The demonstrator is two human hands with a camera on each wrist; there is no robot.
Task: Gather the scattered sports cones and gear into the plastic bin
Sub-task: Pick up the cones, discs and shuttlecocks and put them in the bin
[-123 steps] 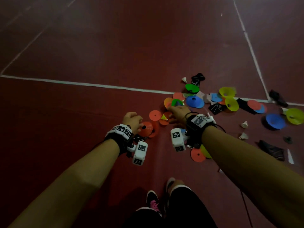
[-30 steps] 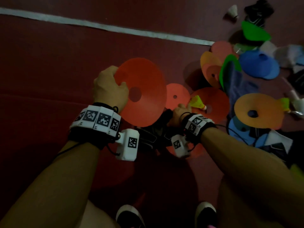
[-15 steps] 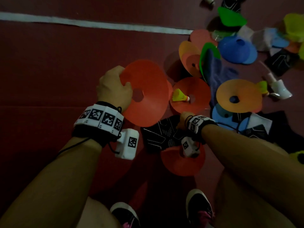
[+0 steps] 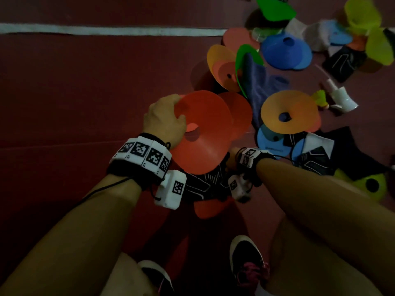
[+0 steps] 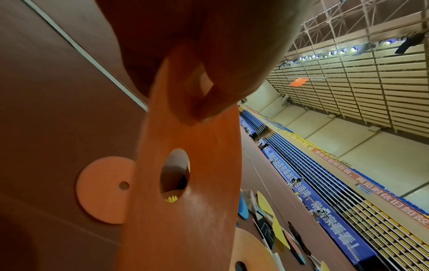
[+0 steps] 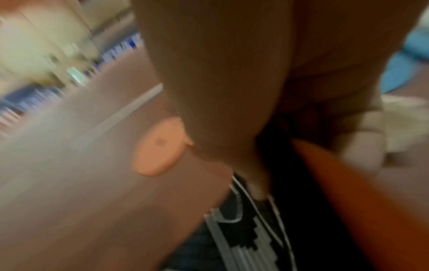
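My left hand (image 4: 164, 120) grips a large orange disc cone (image 4: 205, 133) by its rim, tilted above the floor. In the left wrist view the fingertips (image 5: 204, 102) pinch the cone's (image 5: 185, 210) edge. My right hand (image 4: 232, 155) is mostly hidden behind that cone. It pinches a black cloth with white lines (image 4: 203, 184). The blurred right wrist view shows the thumb (image 6: 253, 174) pressed on this cloth (image 6: 246, 238). Another orange cone (image 4: 209, 208) lies under the cloth. No bin is in view.
Scattered to the right are a yellow-orange disc (image 4: 288, 112), blue cones (image 4: 286, 52), green cone (image 4: 275, 8), yellow cones (image 4: 363, 16), a blue cloth (image 4: 256, 86), shuttlecocks (image 4: 342, 99) and more black cloths (image 4: 316, 159). A white court line (image 4: 106, 30) crosses behind. My shoes (image 4: 248, 259) stand below.
The left hand has shifted the orange cone slightly right, covering the cone with the yellow shuttlecock. The right hand stays on the black cloth. Four seconds ago the view was higher and farther back.
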